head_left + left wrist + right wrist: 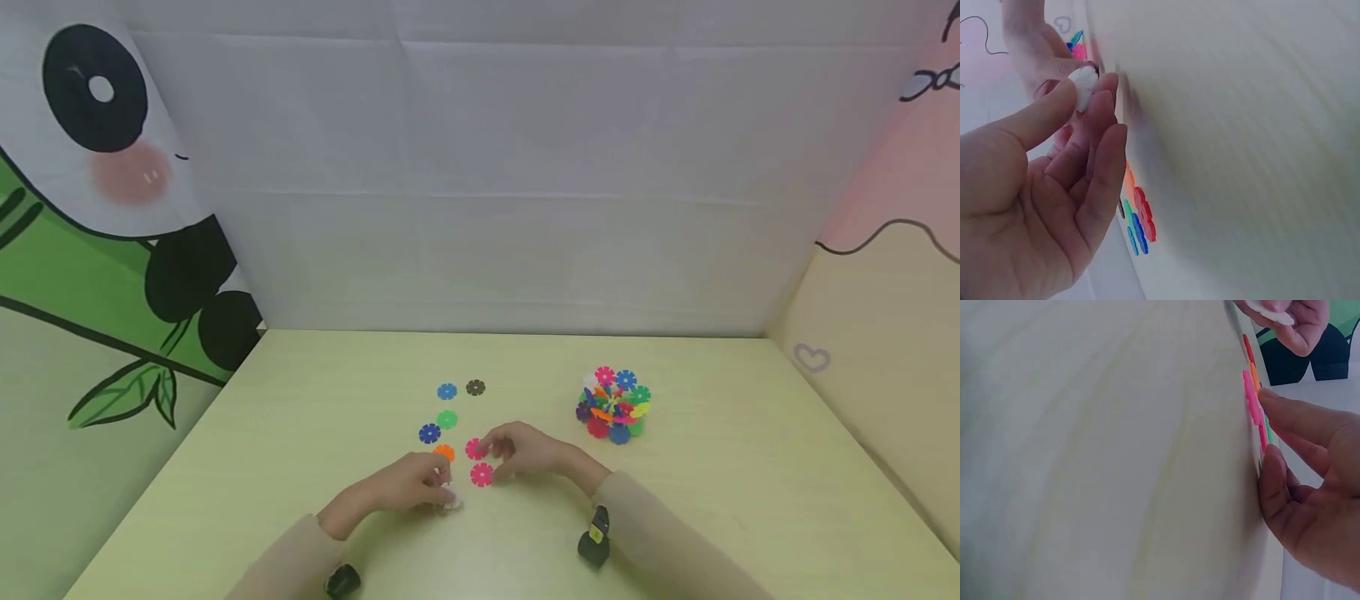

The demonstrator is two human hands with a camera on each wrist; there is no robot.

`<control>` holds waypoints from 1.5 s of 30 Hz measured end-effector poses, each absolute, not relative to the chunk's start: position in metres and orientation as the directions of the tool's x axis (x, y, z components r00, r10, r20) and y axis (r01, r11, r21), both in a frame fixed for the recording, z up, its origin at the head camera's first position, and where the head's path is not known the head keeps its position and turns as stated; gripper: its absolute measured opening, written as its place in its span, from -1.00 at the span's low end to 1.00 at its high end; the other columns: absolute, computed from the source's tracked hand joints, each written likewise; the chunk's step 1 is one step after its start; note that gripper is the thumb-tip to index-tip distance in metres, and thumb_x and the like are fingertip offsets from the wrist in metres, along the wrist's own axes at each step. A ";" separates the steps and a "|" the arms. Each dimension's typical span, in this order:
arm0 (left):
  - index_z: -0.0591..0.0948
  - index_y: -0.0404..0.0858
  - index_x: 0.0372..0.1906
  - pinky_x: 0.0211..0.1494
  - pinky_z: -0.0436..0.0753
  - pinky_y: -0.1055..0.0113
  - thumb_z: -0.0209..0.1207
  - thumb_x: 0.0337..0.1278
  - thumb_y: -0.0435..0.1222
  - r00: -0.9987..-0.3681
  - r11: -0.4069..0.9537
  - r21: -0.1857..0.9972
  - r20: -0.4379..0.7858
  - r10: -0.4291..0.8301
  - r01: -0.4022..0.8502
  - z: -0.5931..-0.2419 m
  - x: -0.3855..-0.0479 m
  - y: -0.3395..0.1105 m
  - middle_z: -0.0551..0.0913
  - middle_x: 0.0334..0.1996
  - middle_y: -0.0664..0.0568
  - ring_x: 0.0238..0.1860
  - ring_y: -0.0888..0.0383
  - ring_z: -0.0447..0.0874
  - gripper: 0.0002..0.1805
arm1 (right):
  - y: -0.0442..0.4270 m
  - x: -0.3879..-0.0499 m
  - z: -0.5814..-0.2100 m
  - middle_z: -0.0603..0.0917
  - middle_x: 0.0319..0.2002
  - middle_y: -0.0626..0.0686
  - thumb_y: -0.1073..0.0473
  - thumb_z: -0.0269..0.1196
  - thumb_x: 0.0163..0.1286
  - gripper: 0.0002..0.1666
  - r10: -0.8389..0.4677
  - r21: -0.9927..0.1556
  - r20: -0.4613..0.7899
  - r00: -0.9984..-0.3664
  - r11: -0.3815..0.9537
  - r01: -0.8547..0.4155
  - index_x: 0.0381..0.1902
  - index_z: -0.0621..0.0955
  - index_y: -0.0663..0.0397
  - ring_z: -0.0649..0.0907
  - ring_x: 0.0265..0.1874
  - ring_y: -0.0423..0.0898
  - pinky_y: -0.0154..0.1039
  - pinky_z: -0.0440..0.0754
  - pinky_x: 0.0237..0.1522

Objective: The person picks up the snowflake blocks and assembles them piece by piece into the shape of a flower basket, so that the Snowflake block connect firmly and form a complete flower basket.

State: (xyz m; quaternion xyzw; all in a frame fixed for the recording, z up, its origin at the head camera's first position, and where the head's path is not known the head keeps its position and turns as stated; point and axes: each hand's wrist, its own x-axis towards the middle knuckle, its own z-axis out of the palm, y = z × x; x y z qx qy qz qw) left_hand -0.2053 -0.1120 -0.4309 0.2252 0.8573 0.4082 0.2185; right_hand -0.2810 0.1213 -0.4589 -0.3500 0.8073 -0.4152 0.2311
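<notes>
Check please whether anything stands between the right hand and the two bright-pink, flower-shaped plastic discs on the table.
Nothing visible stands between: the right hand is right beside the two bright-pink, flower-shaped plastic discs. Whether it touches them is unclear.

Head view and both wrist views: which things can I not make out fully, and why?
White piece: head view, partly covered by the left grip.
Farther pink disc: head view, right edge covered by the right grip.
Red disc: seen edge-on in left wrist view; in head view, probably behind the left grip.
Multicoloured cluster: head view, joints too small to follow.
</notes>
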 end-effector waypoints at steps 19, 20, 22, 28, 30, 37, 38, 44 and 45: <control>0.41 -0.33 -0.28 -0.48 0.57 0.34 0.15 0.29 -0.31 -0.888 0.378 0.919 -0.076 0.454 0.114 -0.426 -0.208 -0.112 0.70 -0.47 -0.14 -0.51 0.07 0.56 -0.82 | 0.111 -0.276 -0.457 0.51 -0.38 -0.17 0.29 0.42 0.09 -0.75 -0.770 -0.721 -0.066 -0.635 0.476 -0.503 -0.21 0.69 0.06 0.46 -0.35 -0.21 -0.34 0.49 -0.27; 0.41 -0.33 -0.28 -0.47 0.57 0.34 0.14 0.29 -0.31 -0.891 0.364 0.925 -0.074 0.447 0.106 -0.426 -0.207 -0.111 0.70 -0.46 -0.15 -0.51 0.08 0.56 -0.83 | 0.110 -0.275 -0.455 0.51 -0.38 -0.16 0.29 0.42 0.09 -0.75 -0.764 -0.720 -0.071 -0.641 0.484 -0.497 -0.23 0.67 0.05 0.47 -0.35 -0.20 -0.33 0.50 -0.28; 0.42 -0.35 -0.27 -0.44 0.59 0.33 0.12 0.32 -0.32 -0.898 0.330 0.940 -0.065 0.436 0.092 -0.425 -0.206 -0.109 0.71 -0.43 -0.16 -0.50 0.11 0.55 -0.83 | 0.111 -0.273 -0.451 0.51 -0.40 -0.14 0.32 0.43 0.08 -0.74 -0.756 -0.720 -0.066 -0.652 0.488 -0.493 -0.26 0.63 0.06 0.48 -0.37 -0.18 -0.32 0.51 -0.30; 0.42 -0.38 -0.29 -0.38 0.64 0.29 0.00 0.39 -0.35 -0.915 0.243 0.967 -0.024 0.403 0.082 -0.421 -0.200 -0.099 0.71 -0.38 -0.18 -0.46 0.16 0.57 -0.85 | 0.122 -0.271 -0.449 0.52 -0.45 -0.16 0.39 0.39 0.11 -0.74 -0.761 -0.689 0.033 -0.648 0.452 -0.567 -0.32 0.56 0.03 0.48 -0.42 -0.21 -0.33 0.53 -0.32; 0.41 -0.38 -0.30 -0.38 0.64 0.30 -0.02 0.40 -0.36 -0.920 0.228 0.970 -0.016 0.392 0.080 -0.418 -0.198 -0.095 0.71 -0.37 -0.19 -0.47 0.16 0.56 -0.85 | 0.125 -0.268 -0.445 0.55 -0.43 -0.14 0.42 0.35 0.15 -0.77 -0.752 -0.705 0.088 -0.653 0.416 -0.575 -0.33 0.56 0.05 0.51 -0.41 -0.22 -0.34 0.55 -0.31; 0.42 -0.39 -0.28 -0.39 0.64 0.29 -0.02 0.41 -0.35 -0.944 0.185 0.981 -0.009 0.330 0.055 -0.410 -0.194 -0.083 0.69 -0.40 -0.16 -0.50 0.15 0.53 -0.84 | 0.136 -0.251 -0.419 0.66 -0.32 0.08 0.43 0.28 0.24 -0.84 -0.579 -0.819 0.330 -0.746 0.218 -0.531 -0.25 0.57 0.16 0.64 -0.35 -0.12 -0.25 0.66 -0.36; 0.43 -0.40 -0.28 -0.39 0.64 0.29 -0.02 0.41 -0.35 -0.947 0.177 0.983 -0.005 0.323 0.055 -0.409 -0.193 -0.082 0.69 -0.40 -0.15 -0.50 0.15 0.53 -0.84 | 0.136 -0.247 -0.415 0.67 -0.31 0.08 0.42 0.28 0.24 -0.85 -0.558 -0.821 0.354 -0.750 0.199 -0.535 -0.25 0.57 0.16 0.65 -0.36 -0.12 -0.24 0.66 -0.35; 0.46 -0.44 -0.23 -0.38 0.63 0.31 -0.01 0.40 -0.33 -0.951 0.143 0.988 0.006 0.308 0.053 -0.404 -0.192 -0.077 0.70 -0.39 -0.17 -0.52 0.17 0.52 -0.81 | 0.132 -0.236 -0.406 0.68 -0.32 0.05 0.43 0.29 0.23 -0.86 -0.515 -0.787 0.441 -0.735 0.172 -0.593 -0.26 0.58 0.19 0.67 -0.38 -0.09 -0.25 0.66 -0.35; 0.46 -0.44 -0.23 -0.38 0.63 0.32 -0.01 0.40 -0.33 -0.951 0.141 0.989 0.006 0.308 0.052 -0.404 -0.191 -0.076 0.70 -0.39 -0.17 -0.52 0.18 0.51 -0.81 | 0.131 -0.235 -0.406 0.68 -0.33 0.04 0.43 0.29 0.23 -0.86 -0.510 -0.782 0.447 -0.735 0.176 -0.598 -0.27 0.58 0.18 0.67 -0.38 -0.09 -0.25 0.65 -0.35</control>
